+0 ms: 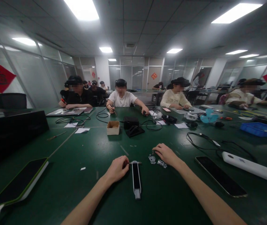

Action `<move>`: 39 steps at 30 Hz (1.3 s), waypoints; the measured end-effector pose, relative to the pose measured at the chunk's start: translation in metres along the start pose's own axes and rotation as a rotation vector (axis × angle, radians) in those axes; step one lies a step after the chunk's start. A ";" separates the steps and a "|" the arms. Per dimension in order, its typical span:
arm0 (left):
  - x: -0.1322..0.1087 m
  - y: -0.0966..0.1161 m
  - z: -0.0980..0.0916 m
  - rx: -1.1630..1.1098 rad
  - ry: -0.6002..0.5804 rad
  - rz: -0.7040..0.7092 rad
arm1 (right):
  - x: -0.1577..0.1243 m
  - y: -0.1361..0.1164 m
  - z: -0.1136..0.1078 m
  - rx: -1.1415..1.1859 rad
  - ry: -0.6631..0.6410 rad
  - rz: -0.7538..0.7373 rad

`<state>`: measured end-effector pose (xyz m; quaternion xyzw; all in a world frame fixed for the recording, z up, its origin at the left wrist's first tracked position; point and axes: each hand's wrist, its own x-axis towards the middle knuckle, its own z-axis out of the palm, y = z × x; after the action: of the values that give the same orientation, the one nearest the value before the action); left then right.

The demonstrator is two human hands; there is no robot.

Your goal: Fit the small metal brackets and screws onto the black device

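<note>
At work on a green table (72,187), with the left hand (118,168) curled inward, fingertips at the end of a thin metal rod (140,162) across the top of a white-framed black device (136,176); impossible to tell whether pinching or merely touching. Reaching with the right hand (167,153), fingers partly bent, to tiny parts (151,154) just beyond two metal brackets (151,160); too small to tell whether gripping any. Flanked at right by a dark-screened phone (220,175); faced by seated co-workers (122,99).
</note>
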<state>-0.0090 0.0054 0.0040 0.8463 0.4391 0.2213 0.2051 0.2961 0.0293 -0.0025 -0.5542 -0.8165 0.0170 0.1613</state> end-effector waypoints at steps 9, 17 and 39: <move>-0.001 0.001 -0.001 -0.005 0.008 0.009 | 0.010 0.000 0.002 -0.123 -0.043 0.030; 0.000 -0.002 0.003 0.030 0.029 0.022 | 0.012 -0.004 0.008 -0.195 -0.039 0.011; -0.001 0.002 -0.001 0.018 0.009 0.009 | 0.000 -0.039 -0.012 0.136 0.108 0.012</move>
<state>-0.0089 0.0035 0.0056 0.8491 0.4380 0.2221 0.1943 0.2648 0.0120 0.0173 -0.5470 -0.8001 0.0438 0.2422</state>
